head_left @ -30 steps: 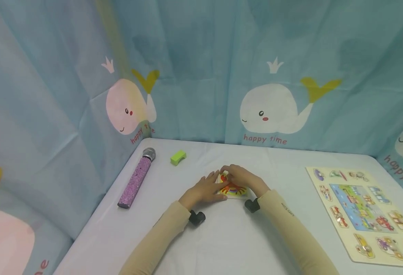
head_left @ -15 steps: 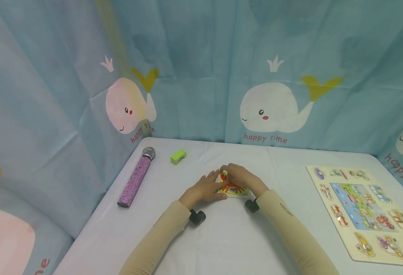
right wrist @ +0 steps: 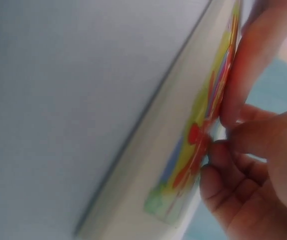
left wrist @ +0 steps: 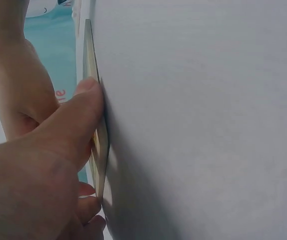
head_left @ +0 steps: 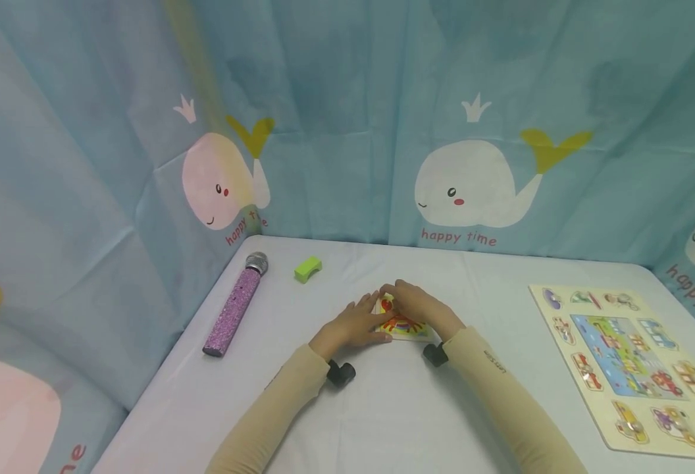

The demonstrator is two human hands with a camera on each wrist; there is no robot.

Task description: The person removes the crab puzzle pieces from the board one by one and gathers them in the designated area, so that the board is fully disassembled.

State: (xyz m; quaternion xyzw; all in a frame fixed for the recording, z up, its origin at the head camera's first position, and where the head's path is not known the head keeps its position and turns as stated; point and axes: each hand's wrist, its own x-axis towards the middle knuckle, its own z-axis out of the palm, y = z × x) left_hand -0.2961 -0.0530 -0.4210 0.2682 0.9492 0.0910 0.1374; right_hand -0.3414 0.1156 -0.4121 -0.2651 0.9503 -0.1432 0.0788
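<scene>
A small wooden puzzle board (head_left: 409, 329) with a bright, mainly red and yellow picture lies flat on the table in the head view. My left hand (head_left: 353, 327) rests on its left side, fingers spread and fairly straight. In the left wrist view, the thumb (left wrist: 86, 107) lies along the board's pale edge (left wrist: 102, 150). My right hand (head_left: 417, 304) reaches over the far side with curled fingers. The right wrist view shows its fingertips (right wrist: 211, 175) pinched together at the picture's surface. They hide most of the puzzle piece they are on.
A purple glitter microphone (head_left: 235, 313) lies along the table's left side. Near the back is a green arched block (head_left: 308, 269). A large knobbed puzzle board (head_left: 578, 401) lies at the right. Whale-printed curtains (head_left: 335, 178) border the table (head_left: 377, 421).
Both hands stay in place on the small puzzle board; the right fingers shift only very slightly. The other objects lie where they were.
</scene>
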